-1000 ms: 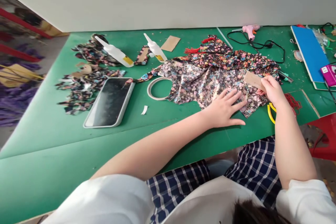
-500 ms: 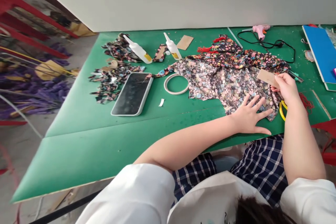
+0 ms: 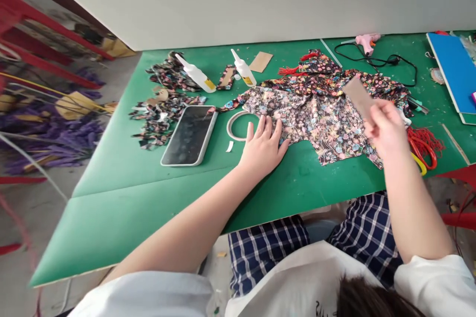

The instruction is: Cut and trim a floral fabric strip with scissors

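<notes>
Floral fabric (image 3: 334,129) is spread over the green table, its printed side darker along the back. My left hand (image 3: 262,146) lies with fingers spread on the fabric's left edge, next to a roll of tape (image 3: 231,129) that it partly covers. Between the fingers of my right hand (image 3: 386,126) is a brown cardboard piece (image 3: 359,97), raised over the fabric's right part. Scissors (image 3: 427,154) with red and yellow handles lie just right of my right wrist, beside red tassels (image 3: 427,139).
A phone (image 3: 189,134) and a white paper scrap (image 3: 229,146) lie to the left. Behind them are fabric strips (image 3: 156,119), two glue bottles (image 3: 199,78) and another cardboard piece (image 3: 261,62). At the back right are a pink glue gun (image 3: 367,43) with a black cord and a blue board (image 3: 455,74).
My left hand has moved left across the fabric to the tape roll. My right hand has shifted left with the cardboard piece, turning it, and the scissors show more fully.
</notes>
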`<state>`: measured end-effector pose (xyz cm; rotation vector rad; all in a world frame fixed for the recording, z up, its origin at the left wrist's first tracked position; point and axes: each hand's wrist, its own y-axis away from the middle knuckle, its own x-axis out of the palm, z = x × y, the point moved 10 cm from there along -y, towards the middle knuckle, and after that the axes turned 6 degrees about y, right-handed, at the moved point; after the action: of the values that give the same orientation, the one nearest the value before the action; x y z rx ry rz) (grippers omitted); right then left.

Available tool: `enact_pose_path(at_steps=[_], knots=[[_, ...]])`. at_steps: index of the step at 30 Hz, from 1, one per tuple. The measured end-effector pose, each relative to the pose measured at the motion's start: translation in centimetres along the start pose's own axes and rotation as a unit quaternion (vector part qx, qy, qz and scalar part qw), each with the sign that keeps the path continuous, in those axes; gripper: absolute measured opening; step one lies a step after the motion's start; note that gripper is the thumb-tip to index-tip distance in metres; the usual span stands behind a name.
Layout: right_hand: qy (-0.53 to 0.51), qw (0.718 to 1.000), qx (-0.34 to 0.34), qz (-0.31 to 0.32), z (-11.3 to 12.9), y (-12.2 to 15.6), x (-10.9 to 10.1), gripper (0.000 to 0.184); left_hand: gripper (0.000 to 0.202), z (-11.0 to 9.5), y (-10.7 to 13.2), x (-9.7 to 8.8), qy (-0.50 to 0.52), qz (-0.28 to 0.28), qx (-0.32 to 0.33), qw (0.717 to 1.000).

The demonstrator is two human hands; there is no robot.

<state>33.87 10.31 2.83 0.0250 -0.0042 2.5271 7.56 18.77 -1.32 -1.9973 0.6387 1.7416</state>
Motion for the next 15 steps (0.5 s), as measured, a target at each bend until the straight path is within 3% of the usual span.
enact_pose_path(at_steps=[2, 5, 10, 15], knots=[[0.004, 0.995, 0.072, 0.073, -2.1, 1.4, 3.5, 0.034, 0.061, -0.4, 0.5, -0.2, -0.024, -0.002, -0.011, 1.0], [0.034, 0.981, 0.133, 0.138, -4.1, 3.1, 6.1, 0.043, 0.063, -0.6, 0.7, -0.8, -0.035, 0.0, -0.018, 0.999], [0.149, 0.965, 0.112, 0.183, -4.7, 3.9, 6.7, 0.023, 0.056, 1.0, 0.1, -1.9, 0.008, -0.015, -0.013, 1.0], [0.205, 0.951, 0.114, 0.202, -6.1, 3.8, 7.0, 0.016, 0.046, 6.0, -0.8, -2.6, 0.077, -0.041, -0.093, 0.992]])
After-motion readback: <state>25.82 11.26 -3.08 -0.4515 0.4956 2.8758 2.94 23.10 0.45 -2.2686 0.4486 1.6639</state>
